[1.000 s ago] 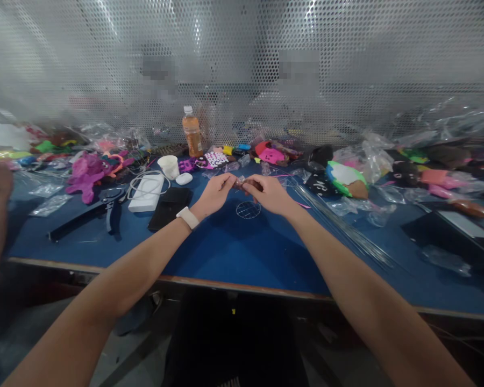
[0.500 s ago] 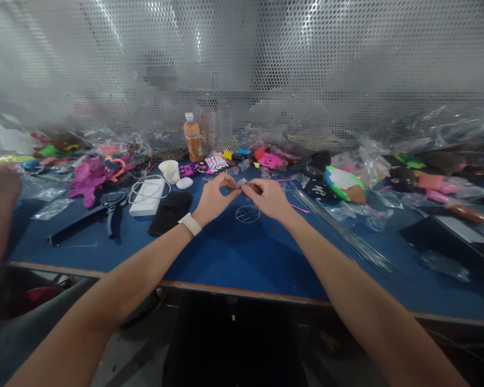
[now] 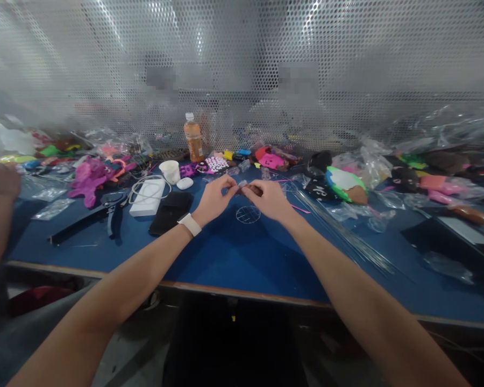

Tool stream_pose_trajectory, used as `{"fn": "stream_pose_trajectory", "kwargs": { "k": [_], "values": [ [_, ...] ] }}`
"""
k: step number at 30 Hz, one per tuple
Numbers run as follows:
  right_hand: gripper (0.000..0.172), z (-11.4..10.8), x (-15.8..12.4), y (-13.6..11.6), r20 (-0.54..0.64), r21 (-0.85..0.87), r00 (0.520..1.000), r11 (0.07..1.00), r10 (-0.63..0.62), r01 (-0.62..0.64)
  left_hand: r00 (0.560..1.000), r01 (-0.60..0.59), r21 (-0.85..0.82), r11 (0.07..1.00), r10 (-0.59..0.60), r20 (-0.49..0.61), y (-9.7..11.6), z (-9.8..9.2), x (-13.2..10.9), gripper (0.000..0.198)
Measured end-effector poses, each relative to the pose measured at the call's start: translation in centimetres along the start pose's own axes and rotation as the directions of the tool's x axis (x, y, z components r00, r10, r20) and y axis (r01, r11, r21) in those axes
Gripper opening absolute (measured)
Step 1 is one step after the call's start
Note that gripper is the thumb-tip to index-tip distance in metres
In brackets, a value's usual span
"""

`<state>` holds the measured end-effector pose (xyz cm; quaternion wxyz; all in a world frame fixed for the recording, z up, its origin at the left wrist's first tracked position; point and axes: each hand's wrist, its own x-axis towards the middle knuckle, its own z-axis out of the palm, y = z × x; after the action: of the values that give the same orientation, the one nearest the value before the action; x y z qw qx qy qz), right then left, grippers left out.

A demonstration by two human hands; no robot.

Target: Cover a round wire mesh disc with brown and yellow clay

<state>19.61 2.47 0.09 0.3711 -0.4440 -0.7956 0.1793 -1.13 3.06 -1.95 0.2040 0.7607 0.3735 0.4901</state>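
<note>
Blue tabletop (image 3: 242, 260) spreads beneath a left hand (image 3: 213, 200) and a right hand (image 3: 272, 200) that meet at the centre of the frame, fingertips pinched together on a small clear plastic piece (image 3: 242, 184) midway between them, its long axis too small to make out. Just below the hands in the frame, touched by neither, a round wire grid (image 3: 248, 215) lies flat. At upper centre-left stands a capped bottle (image 3: 193, 141) holding orange liquid, near a white cup (image 3: 170, 173) whose contents cannot be seen.
</note>
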Motion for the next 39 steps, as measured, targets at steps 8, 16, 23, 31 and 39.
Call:
{"fn": "stream_pose_trajectory", "kwargs": {
  "k": [8, 16, 23, 31, 39],
  "values": [
    [0.026, -0.7, 0.2, 0.1, 0.062, 0.007, 0.998, 1.0, -0.011, 0.01, 0.997, 0.062, -0.065, 0.996, -0.058, 0.059, -1.6, 0.4, 0.3, 0.015],
    [0.023, -1.3, 0.4, 0.9, 0.128, 0.005, 0.992, 1.0, -0.013, 0.013, 0.994, 0.105, -0.032, 0.994, -0.104, 0.016, -1.7, 0.6, 0.5, 0.014],
    [0.023, -2.0, 0.6, 1.0, 0.16, 0.019, 0.987, 1.0, -0.005, 0.002, 0.991, 0.13, 0.028, 0.991, -0.128, -0.047, -1.1, 0.6, 0.6, 0.015],
    [0.025, -2.7, 0.6, 0.8, 0.218, 0.063, 0.975, 0.997, 0.033, -0.048, 0.991, 0.123, 0.102, 0.987, -0.117, -0.059, 0.3, 0.0, 0.2, 0.013],
    [0.027, -3.5, 0.8, 1.4, 0.225, 0.08, 0.974, 0.995, 0.036, -0.056, 0.99, 0.129, 0.15, 0.98, -0.117, -0.084, 0.3, -0.4, 0.5, 0.015]
  ]
}}
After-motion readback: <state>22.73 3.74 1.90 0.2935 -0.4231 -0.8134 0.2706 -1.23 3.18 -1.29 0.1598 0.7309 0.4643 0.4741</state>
